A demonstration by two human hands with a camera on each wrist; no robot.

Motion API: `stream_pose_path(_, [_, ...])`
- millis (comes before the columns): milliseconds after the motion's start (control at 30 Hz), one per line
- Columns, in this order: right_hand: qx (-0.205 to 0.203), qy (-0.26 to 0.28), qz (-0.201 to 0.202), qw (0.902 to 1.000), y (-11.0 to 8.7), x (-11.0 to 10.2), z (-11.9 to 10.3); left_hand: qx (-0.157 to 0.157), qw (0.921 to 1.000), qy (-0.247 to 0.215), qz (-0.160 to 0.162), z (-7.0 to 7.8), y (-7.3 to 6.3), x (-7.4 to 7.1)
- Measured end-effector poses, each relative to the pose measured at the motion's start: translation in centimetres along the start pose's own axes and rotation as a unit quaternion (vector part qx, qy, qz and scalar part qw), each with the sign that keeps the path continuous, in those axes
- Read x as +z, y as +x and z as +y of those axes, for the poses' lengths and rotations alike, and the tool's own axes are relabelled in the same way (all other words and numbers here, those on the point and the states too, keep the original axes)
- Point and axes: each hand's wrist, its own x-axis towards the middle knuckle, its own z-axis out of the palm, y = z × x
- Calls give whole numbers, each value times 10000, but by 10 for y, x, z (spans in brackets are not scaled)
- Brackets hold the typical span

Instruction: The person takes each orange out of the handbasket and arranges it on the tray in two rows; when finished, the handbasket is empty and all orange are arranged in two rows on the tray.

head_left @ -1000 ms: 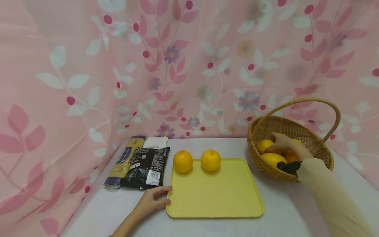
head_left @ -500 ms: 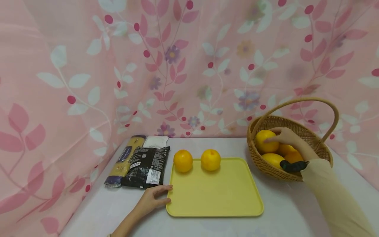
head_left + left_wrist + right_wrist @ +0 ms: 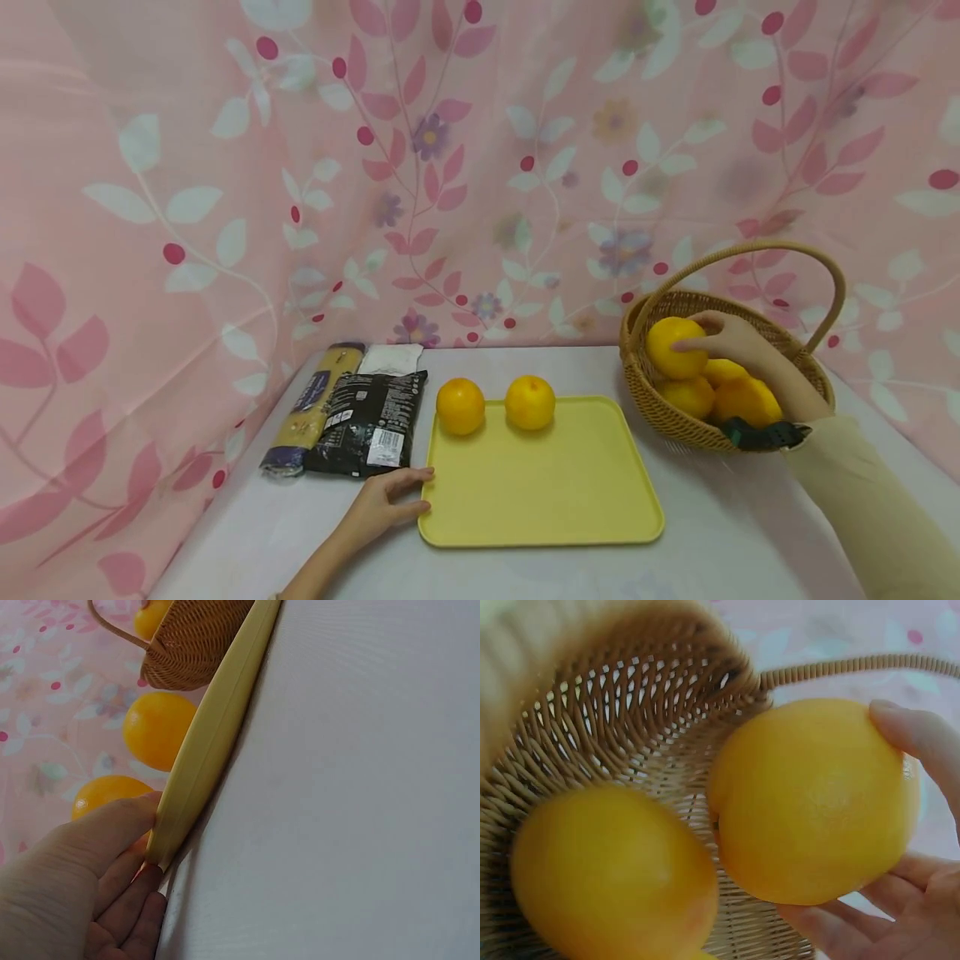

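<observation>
In the head view, the right hand (image 3: 726,340) holds an orange (image 3: 675,348) between thumb and fingers, above more fruit (image 3: 746,402) piled in the wicker basket (image 3: 660,425). A dark strap (image 3: 761,435) circles the right wrist, below a beige sleeve (image 3: 862,500). The left hand (image 3: 382,504) touches the left rim of the yellow tray (image 3: 547,492), its thumb and forefinger spread apart and gripping nothing else. A left-hand orange (image 3: 461,407) and a right-hand orange (image 3: 530,402) sit near the tray's far edge. Left of the tray, a black packet (image 3: 367,425), a yellow-and-purple packet (image 3: 311,408) and a white packet (image 3: 392,359) lie close together on the pale surface (image 3: 525,575). A pink floral curtain (image 3: 495,192) hangs behind.

In the left wrist view, the fingertips (image 3: 152,801) meet the tray's edge, with two oranges and part of the basket beyond.

In the right wrist view, the thumb and fingers cradle the held orange; another fruit, slightly blurred, lies beside it within the woven walls.
</observation>
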Motion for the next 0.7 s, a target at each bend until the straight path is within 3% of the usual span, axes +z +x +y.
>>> stream_pose_path(367, [-400, 368, 251, 9982, -24, 7, -10, 37, 9999, 142, 20, 1, -2, 0])
stream_pose_path(700, [-824, 857, 675, 9906, -38, 14, -23, 91, 10000, 24, -21, 1, 0, -1])
